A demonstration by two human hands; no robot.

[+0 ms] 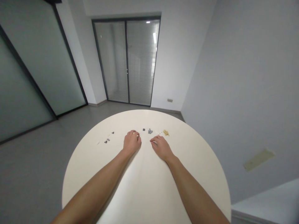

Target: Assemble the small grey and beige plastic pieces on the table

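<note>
My left hand [132,140] rests palm down on the round white table, its fingers loosely bent and a little apart, with nothing visible in them. To its right lies a small dark, brick-like piece [144,129], apart from the fingers. My right hand [161,147] also lies on the tabletop, fingers pointing left, thumb slightly away from them; no held thing shows. Just beyond it are a small heap of blue-grey pieces [150,131], some white pieces [159,133] and a cluster of yellow pieces [166,133]. The undersides of both hands are hidden.
Left of my left hand, small pieces are scattered: a dark one [112,133], a grey one [108,140], another dark one [106,142] and a thin white one [98,143]. The table's rounded edge [140,110] faces a glass door [127,62]; a wall [233,93] rises at right.
</note>
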